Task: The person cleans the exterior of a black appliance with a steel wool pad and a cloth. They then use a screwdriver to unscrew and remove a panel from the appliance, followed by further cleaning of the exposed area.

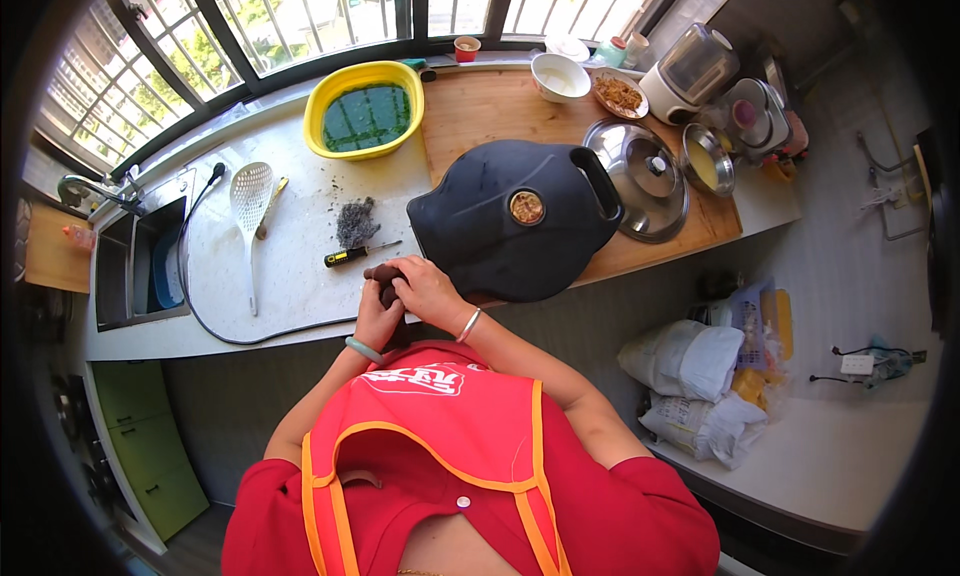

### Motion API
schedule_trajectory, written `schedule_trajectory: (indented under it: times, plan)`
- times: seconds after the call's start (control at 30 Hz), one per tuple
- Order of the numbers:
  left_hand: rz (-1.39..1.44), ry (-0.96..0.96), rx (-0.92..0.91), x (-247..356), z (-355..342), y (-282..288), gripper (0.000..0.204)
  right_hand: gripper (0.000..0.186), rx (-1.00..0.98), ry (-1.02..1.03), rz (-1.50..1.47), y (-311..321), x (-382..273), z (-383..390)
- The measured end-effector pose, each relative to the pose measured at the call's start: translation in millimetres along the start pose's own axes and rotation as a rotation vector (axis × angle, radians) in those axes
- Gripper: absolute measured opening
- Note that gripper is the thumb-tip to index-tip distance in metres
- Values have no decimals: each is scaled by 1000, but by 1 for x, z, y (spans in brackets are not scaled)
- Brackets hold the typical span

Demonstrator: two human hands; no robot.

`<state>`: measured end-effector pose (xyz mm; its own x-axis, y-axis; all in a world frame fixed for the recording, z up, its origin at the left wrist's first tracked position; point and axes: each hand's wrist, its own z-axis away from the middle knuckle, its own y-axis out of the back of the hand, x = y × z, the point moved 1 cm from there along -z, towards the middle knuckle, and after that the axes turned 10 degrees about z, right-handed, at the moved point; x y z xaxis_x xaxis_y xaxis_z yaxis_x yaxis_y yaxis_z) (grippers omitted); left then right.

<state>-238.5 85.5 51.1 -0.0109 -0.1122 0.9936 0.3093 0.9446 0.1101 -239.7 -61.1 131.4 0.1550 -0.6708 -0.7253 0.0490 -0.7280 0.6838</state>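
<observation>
My left hand (375, 318) and my right hand (428, 288) meet at the counter's front edge, both closed on a small dark brown piece (380, 273). Fingers cover most of it, so its kind is hidden. Just right of my hands lies a black rounded appliance (470, 216) like a closed electric griddle, with a loop handle and a round gold badge. A screwdriver (350, 255) with a black and yellow handle lies beyond my left hand. Behind it sits a grey clump of steel wool (357, 223) among dark crumbs.
A black cord (200, 311) curves along the counter's left. Nearby lie a white slotted spoon (250, 201) and a sink (145, 256). Behind stands a yellow basin (318, 141) of greens in water. A glass lid (650, 201), bowls and a blender-like machine (690, 71) crowd the right.
</observation>
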Motion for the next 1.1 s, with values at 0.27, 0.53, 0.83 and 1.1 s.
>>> schedule_trajectory:
  times: [0.27,0.53,0.83,1.1]
  plan:
    - [179,76,38,35,7,-24,48,26,32,10,-9,8,9,13]
    - [346,136,98,3,14,-23,64,24,27,151,126,19,8,-3]
    - [512,272,275,-4,6,-36,27,24,160,386,596,23,47,-90]
    - [748,231,254,-33,-22,-62,34,20,-75,309,751,12,50,-109]
